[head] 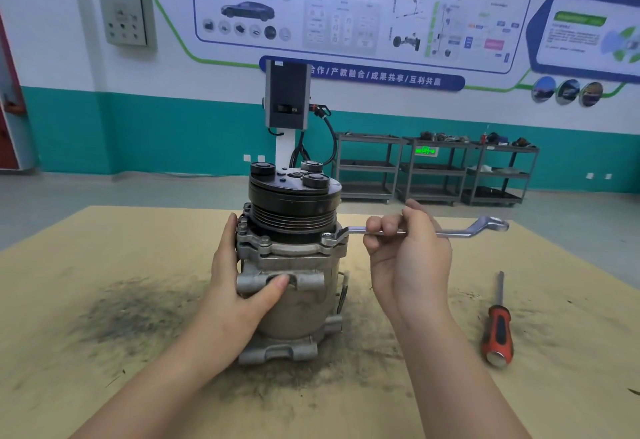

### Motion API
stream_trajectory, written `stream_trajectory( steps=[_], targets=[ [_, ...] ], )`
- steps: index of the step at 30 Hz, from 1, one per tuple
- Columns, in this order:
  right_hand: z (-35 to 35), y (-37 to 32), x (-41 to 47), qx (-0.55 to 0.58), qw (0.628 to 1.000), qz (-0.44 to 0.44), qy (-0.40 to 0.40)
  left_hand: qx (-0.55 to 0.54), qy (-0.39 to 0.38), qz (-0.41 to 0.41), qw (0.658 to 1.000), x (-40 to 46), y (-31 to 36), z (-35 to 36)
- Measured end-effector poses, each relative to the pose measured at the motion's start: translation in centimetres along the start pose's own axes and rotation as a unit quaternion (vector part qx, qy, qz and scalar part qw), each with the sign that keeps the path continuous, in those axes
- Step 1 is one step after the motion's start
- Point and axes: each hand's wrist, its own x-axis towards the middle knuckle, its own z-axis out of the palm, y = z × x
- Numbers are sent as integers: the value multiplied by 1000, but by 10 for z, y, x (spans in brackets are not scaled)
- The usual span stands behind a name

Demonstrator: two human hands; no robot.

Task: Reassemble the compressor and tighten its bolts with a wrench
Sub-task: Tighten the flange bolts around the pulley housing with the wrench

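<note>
The compressor (pixel 294 303) stands upright at the middle of the table, a grey metal body with a black pulley and clutch plate on top. My left hand (pixel 239 286) grips its left side, thumb across a front lug. A silver ring wrench (pixel 464 230) lies level to the right, its ring end seated on a bolt (pixel 329 238) at the right of the upper flange. My right hand (pixel 405 251) holds the wrench shaft with fingers curled round it.
A red and black screwdriver (pixel 497 327) lies on the table (pixel 104 265) to the right. Dark grime is smeared on the tabletop around the compressor. Behind stand a charging post (pixel 287 99) and grey shelf carts (pixel 436 168) along the wall.
</note>
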Motion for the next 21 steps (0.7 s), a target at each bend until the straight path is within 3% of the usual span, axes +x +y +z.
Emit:
stream_trajectory(
  steps=[2, 5, 8, 10, 11, 12, 16, 18, 21],
  targets=[
    [1, 3, -5, -7, 999, -38, 8, -1, -1, 0, 1000, 0, 0, 0],
    [2, 15, -23, -118, 966, -226, -35, -2, -2, -6, 1000, -1, 1, 0],
    [1, 29, -41, -269, 855, -412, -165, -2, 0, -6, 1000, -1, 2, 0],
    [-2, 34, -45, -364, 760, -479, -245, 12, -2, -10, 1000, -1, 1, -1],
    [-2, 33, -45, -387, 736, -492, -259, 18, -1, -11, 1000, 0, 1, -1],
    [-1, 30, -45, -388, 742, -486, -249, 19, -1, -9, 1000, 0, 0, -2],
    [6, 7, -39, -245, 897, -343, -132, 5, -1, 2, 1000, 1, 0, -1],
    [7, -4, -29, -166, 955, -233, -75, 12, 3, -3, 1000, 1, -2, -1],
    [5, -5, -15, -69, 993, -96, -26, 15, 5, -6, 1000, 1, -3, -2]
  ],
)
